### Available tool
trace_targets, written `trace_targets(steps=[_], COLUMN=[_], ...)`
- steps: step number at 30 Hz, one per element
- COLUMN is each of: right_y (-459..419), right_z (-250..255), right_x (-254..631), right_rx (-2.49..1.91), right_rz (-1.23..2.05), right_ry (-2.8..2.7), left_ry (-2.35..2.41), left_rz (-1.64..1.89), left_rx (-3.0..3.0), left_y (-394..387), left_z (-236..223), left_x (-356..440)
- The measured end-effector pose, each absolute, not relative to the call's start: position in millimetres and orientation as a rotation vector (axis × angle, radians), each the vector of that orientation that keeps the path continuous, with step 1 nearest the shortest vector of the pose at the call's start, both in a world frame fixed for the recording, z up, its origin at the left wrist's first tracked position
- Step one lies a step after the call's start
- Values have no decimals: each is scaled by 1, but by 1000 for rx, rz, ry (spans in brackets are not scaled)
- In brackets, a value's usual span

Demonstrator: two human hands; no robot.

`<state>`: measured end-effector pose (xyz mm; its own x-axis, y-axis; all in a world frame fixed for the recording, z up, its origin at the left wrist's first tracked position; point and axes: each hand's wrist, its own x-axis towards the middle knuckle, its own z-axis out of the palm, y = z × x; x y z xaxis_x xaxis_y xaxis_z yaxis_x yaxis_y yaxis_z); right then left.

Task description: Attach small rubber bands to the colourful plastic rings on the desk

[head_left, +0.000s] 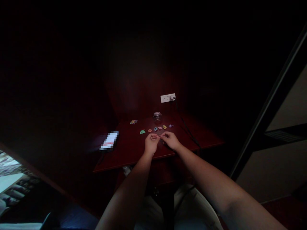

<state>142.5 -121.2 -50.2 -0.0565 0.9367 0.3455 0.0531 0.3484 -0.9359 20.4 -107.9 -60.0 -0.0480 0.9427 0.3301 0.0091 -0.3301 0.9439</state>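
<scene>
Probably light, soft, stretchy pink band (159,136); best pinched at opposite edges. Left hand (151,143), right hand (170,140): fingertips nearly closed on it, finer grip unclear.

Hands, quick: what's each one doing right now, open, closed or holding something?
Left hand: closed, fingertips pinching a small pinkish item, too small to identify.
Right hand: closed, fingertips pinching the same item.

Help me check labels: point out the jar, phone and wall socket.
Jar (157,118): head view, on its clear side.
Phone (110,140): head view, on its lit screen.
Wall socket (163,99): head view, on its white faceplate.
</scene>
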Motion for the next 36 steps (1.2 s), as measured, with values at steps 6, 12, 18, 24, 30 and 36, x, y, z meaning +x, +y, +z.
trace_targets(steps=[6, 12, 18, 24, 30, 36], right_y=[-117, -116, -117, -120, -120, -117], right_z=[-54, -57, -55, -52, -51, -54], right_x=[143, 143, 144, 143, 143, 144], right_rx=[-950, -935, -910, -908, -902, -891], right_rz=[933, 973, 968, 950, 970, 966], right_ry=[-1417, -1398, -1394, -1369, -1365, -1350], left_ry=[1068, 1045, 1060, 1035, 1029, 1033], left_rz=[1506, 1476, 1413, 1373, 1369, 1363], left_rx=[1434, 1478, 1554, 1606, 1462, 1400], left_y=[-110, -112, -114, -115, -116, -118], left_z=[-57, -57, -55, -54, -52, -51], left_x=[21, 21, 21, 22, 22, 22])
